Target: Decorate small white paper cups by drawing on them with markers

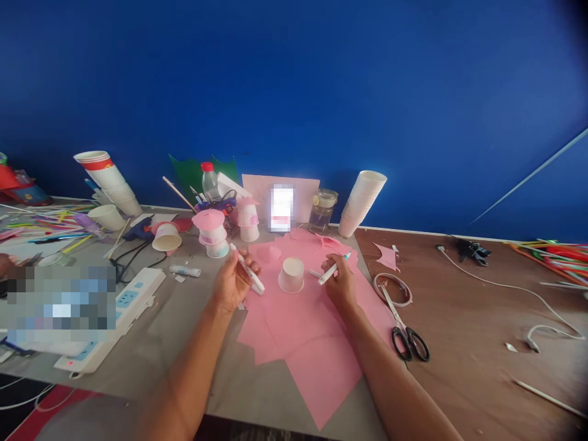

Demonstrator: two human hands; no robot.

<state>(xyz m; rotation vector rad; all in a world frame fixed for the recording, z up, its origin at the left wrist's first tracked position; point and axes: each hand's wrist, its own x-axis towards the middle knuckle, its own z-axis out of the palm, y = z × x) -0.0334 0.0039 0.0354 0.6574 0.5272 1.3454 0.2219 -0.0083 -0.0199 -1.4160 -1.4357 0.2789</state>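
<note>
My left hand (231,283) is closed round a white marker (250,274), tilted over the edge of the pink paper. In my right hand (340,283) is another white marker (334,269) with a blue end pointing up and away. Between the two hands a white paper cup (291,274) stands upside down on overlapping pink paper sheets (312,343), with neither hand touching it. A small pale piece lies beside my right fingers; I cannot tell what it is.
Decorated cups with pink tops (210,228) stand behind my left hand. Stacked paper cups (362,202) lean near the blue wall. Scissors (404,334) and a tape roll (392,290) lie right of the paper. A power strip (122,312) is on the left.
</note>
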